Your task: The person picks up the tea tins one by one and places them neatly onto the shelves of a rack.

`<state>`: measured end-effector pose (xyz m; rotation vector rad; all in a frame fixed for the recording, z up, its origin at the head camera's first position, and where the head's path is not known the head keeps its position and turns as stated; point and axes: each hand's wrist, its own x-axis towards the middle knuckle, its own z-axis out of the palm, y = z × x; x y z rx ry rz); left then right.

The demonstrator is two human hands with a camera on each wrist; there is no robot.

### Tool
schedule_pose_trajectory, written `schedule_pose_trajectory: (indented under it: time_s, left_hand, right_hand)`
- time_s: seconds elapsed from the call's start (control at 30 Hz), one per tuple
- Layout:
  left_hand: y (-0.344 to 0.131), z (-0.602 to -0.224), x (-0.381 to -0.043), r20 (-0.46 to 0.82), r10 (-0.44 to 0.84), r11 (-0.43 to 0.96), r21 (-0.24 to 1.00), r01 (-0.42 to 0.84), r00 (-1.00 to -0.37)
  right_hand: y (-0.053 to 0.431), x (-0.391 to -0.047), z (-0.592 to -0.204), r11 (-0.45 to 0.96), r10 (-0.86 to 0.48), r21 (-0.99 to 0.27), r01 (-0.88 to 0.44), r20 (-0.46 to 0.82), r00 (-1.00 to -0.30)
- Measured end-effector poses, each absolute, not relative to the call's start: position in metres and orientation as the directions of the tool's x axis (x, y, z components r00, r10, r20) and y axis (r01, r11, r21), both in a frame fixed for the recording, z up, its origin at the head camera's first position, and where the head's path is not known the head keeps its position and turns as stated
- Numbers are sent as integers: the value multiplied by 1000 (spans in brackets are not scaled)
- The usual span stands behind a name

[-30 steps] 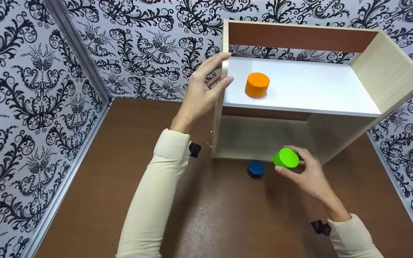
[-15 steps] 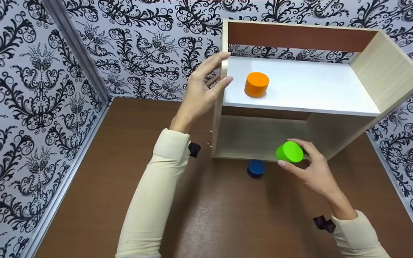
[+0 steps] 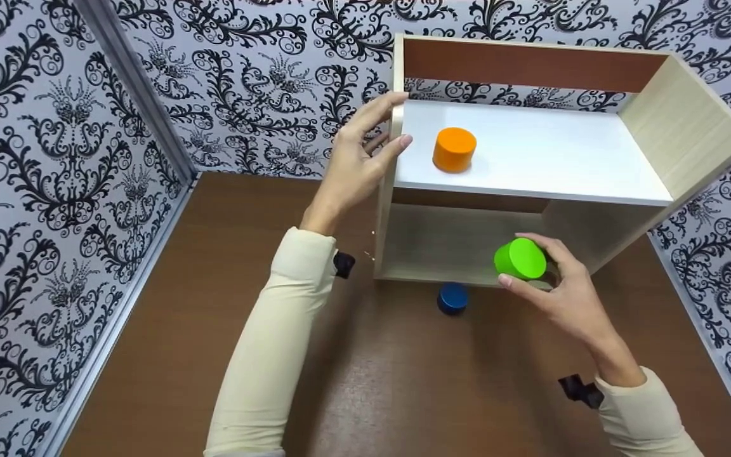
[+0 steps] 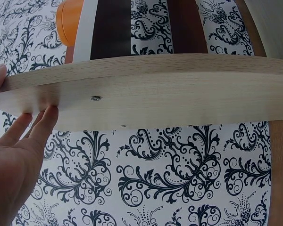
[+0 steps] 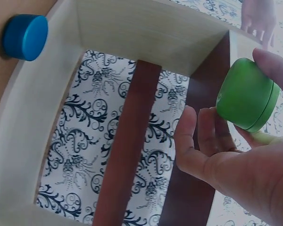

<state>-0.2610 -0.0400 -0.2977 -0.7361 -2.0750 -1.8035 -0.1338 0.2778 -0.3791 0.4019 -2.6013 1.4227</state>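
Note:
My right hand [image 3: 573, 304] holds a small green round jar [image 3: 520, 259] between thumb and fingers, in front of the shelf unit's lower compartment. The right wrist view shows a lid seam on the green jar [image 5: 247, 94]. With my left hand [image 3: 354, 165] I grip the left side panel [image 4: 146, 89] of the shelf unit, the thumb on one side and fingers against its outer face. An orange jar [image 3: 454, 150] stands upright on the white upper shelf [image 3: 562, 149], right of my left hand. On the brown tabletop before the unit sits a shiny blue jar [image 3: 452, 298].
The pale wooden shelf unit [image 3: 683, 120] has a brown back rail [image 3: 530, 61] and a lower board [image 3: 441, 244]. Patterned black-and-white walls [image 3: 264, 82] enclose the brown tabletop [image 3: 353, 393] at the back and both sides.
My right hand has moved the green jar up and slightly right, away from the blue jar. The left hand keeps its grip on the panel; the orange and blue jars stay put.

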Motion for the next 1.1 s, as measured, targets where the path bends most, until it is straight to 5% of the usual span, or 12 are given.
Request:
schedule_pose_trajectory:
  time_s: [1.1]
  left_hand:
    - [-40,-299,-261,541,182,70,826,559,-821]
  right_hand:
    - [275,-149,-313,507,-113,-784,-359,352,-929]
